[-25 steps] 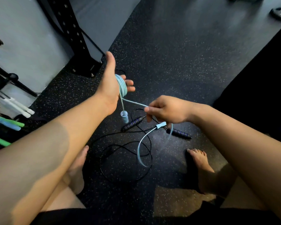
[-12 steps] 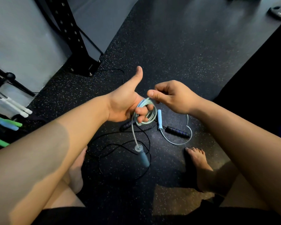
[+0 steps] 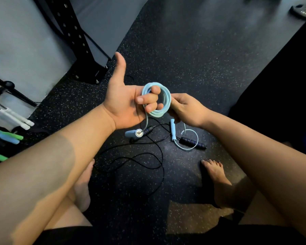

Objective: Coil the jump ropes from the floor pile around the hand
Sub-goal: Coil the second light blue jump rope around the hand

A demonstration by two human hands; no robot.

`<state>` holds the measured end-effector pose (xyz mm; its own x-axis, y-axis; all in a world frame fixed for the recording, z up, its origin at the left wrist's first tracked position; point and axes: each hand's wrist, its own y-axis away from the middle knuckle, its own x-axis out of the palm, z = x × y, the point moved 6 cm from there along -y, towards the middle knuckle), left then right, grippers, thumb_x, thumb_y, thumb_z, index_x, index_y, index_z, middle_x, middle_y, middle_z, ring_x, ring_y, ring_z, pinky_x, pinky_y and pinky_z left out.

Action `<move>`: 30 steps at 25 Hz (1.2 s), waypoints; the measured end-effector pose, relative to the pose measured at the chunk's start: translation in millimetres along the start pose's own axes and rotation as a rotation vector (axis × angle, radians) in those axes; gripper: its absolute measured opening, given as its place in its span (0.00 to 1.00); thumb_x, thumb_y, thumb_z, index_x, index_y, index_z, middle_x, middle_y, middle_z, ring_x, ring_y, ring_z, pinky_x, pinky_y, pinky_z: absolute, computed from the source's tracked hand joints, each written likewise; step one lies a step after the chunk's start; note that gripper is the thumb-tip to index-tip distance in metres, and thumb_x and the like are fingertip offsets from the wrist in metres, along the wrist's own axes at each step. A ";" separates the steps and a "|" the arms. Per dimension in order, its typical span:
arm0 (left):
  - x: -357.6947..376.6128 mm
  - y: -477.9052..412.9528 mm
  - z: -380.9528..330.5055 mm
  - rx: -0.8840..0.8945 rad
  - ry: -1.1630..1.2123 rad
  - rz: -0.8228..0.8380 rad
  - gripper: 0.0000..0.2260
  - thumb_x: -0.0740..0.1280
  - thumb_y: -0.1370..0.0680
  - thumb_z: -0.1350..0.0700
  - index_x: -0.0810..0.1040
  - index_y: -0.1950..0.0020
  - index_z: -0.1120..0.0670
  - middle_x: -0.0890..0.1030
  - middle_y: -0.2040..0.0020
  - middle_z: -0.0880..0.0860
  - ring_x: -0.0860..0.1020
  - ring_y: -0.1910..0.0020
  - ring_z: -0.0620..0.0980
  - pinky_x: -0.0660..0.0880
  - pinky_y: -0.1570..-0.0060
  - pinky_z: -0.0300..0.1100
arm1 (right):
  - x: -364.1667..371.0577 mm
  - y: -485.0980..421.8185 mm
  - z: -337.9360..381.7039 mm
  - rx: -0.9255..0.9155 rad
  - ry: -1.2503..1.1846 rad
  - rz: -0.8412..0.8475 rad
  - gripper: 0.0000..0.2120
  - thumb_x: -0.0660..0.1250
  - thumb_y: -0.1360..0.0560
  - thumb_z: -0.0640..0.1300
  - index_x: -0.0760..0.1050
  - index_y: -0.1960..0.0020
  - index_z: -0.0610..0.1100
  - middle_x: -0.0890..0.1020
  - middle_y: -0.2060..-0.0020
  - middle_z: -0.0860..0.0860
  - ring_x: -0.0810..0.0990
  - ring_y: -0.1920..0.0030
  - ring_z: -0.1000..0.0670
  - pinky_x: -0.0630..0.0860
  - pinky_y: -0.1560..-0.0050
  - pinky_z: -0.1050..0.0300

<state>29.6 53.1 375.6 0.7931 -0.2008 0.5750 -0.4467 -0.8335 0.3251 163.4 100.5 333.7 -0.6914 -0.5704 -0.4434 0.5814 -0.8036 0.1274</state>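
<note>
Left hand (image 3: 124,105), thumb raised, is curling its fingers through the light-blue rope coil (image 3: 167,96). Right hand (image 3: 185,110), just beside it, is pinching the coil's right edge. The free handle (image 3: 173,129) is dangling directly below the right hand, the nearer hand for winding on the last of the rope.

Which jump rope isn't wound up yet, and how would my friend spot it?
Look at the speckled floor between the two bare feet. The black rope lies there in loose loops, with bumpy dark handles. The light blue rope beside it is wound round the left hand's fingers.
</note>
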 end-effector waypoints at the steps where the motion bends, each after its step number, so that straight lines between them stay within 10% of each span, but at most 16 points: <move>1: -2.9 -0.3 -4.1 0.043 0.038 -0.028 0.48 0.38 0.34 0.16 0.75 0.58 0.57 0.64 0.74 0.48 0.68 0.70 0.52 0.76 0.46 0.44 | 2.3 0.1 -3.4 0.014 0.033 0.017 0.21 0.56 0.18 0.58 0.74 0.60 0.44 0.70 0.70 0.51 0.68 0.68 0.49 0.71 0.65 0.46; 10: -31.7 1.8 -24.6 0.322 0.218 -0.267 0.44 0.51 0.27 0.21 0.73 0.44 0.62 0.73 0.61 0.53 0.76 0.64 0.51 0.78 0.49 0.45 | 31.7 12.6 -8.8 0.144 0.309 0.327 0.15 0.57 0.15 0.49 0.78 0.52 0.43 0.76 0.73 0.51 0.76 0.73 0.51 0.72 0.69 0.61; 15: -47.7 -5.8 -14.3 0.259 -0.203 -0.543 0.44 0.50 0.23 0.25 0.74 0.33 0.64 0.78 0.58 0.55 0.83 0.59 0.54 0.78 0.39 0.52 | 31.0 15.9 20.4 -0.045 0.432 0.292 0.14 0.59 0.17 0.51 0.81 0.53 0.48 0.75 0.74 0.56 0.75 0.75 0.58 0.69 0.71 0.66; 18: -45.9 -7.6 -5.3 0.144 -0.592 -0.597 0.41 0.49 0.23 0.25 0.80 0.43 0.60 0.84 0.59 0.56 0.85 0.50 0.57 0.71 0.33 0.53 | 26.2 15.9 33.4 -0.113 0.425 0.268 0.14 0.61 0.17 0.50 0.83 0.51 0.44 0.74 0.77 0.61 0.72 0.75 0.60 0.66 0.70 0.68; 23: -33.0 -11.3 20.7 -0.193 -0.907 -0.298 0.56 0.40 0.32 0.17 0.81 0.47 0.66 0.84 0.63 0.56 0.83 0.55 0.53 0.71 0.34 0.55 | 9.9 13.7 43.6 -0.166 0.290 0.191 0.17 0.64 0.19 0.54 0.84 0.55 0.45 0.74 0.74 0.47 0.67 0.75 0.57 0.66 0.72 0.62; 30: -11.0 -6.1 28.5 -0.344 -0.658 -0.010 0.48 0.32 0.32 0.19 0.76 0.64 0.57 0.67 0.76 0.52 0.73 0.71 0.54 0.70 0.50 0.50 | -19.6 5.3 27.3 -0.123 0.191 -0.050 0.23 0.67 0.21 0.56 0.79 0.61 0.37 0.71 0.75 0.53 0.67 0.72 0.57 0.66 0.70 0.58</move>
<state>35.4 45.7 345.9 0.8334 -0.5515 0.0373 -0.4572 -0.6499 0.6071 168.3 102.8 367.3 -0.6340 -0.4786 -0.6075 0.6044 -0.7967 -0.0031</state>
